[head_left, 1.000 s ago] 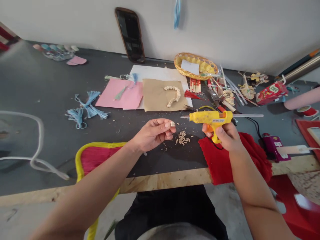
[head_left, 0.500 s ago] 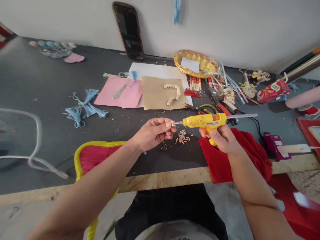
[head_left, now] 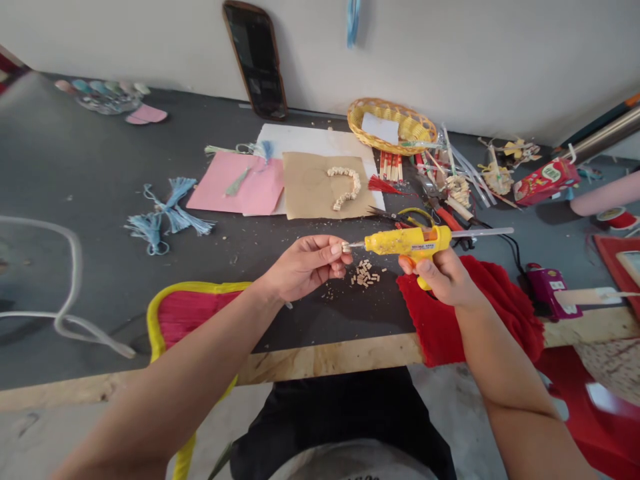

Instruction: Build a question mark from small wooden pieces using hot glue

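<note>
Between thumb and fingertips, my left hand (head_left: 313,267) pinches a small pale wooden piece (head_left: 346,247). My right hand (head_left: 443,273) grips a yellow hot glue gun (head_left: 400,241) by its handle, with a clear glue stick (head_left: 483,232) jutting from the back. The gun's metal nozzle is at the wooden piece, touching or almost touching it. Below the nozzle lies a heap of small wooden pieces (head_left: 366,273) on the dark tabletop. Beyond my hands, a curved chain of similar pieces (head_left: 347,190) rests on a brown paper sheet (head_left: 307,187).
Pink paper (head_left: 235,183) and blue tassels (head_left: 170,213) lie to the left. A wicker basket (head_left: 390,123), scissors (head_left: 400,217) and pliers (head_left: 443,210) are at the back right. A red cloth (head_left: 485,313) hangs over the front edge. A phone (head_left: 255,60) leans against the wall.
The glue gun has tilted slightly, its rear end a touch higher, with the nozzle still at the wooden piece. My left hand has barely moved.
</note>
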`<state>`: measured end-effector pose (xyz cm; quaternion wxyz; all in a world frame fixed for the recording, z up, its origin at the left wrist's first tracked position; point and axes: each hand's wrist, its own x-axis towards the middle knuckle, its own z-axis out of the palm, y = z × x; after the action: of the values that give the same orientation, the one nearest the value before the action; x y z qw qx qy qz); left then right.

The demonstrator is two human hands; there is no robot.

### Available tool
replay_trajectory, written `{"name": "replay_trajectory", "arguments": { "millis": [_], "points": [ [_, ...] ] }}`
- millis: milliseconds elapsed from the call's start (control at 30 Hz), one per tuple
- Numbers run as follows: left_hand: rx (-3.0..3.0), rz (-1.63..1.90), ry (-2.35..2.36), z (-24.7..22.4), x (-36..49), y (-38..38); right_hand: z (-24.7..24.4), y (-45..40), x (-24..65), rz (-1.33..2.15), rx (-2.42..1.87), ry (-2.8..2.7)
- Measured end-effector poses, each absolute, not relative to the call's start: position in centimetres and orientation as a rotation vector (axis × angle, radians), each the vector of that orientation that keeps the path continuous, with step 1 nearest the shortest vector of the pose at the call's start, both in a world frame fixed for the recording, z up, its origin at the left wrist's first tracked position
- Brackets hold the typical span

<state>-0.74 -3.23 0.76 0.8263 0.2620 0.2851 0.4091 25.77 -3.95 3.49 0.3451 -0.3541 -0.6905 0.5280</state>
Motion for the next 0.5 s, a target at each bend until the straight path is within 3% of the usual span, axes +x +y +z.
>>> {"name": "replay_trajectory", "arguments": {
  "millis": [500],
  "points": [
    [0.543, 0.896, 0.629, 0.74, -0.62, -3.12, 3.65, -3.80, 25.75, 1.332, -0.911, -1.826]
  ]
}}
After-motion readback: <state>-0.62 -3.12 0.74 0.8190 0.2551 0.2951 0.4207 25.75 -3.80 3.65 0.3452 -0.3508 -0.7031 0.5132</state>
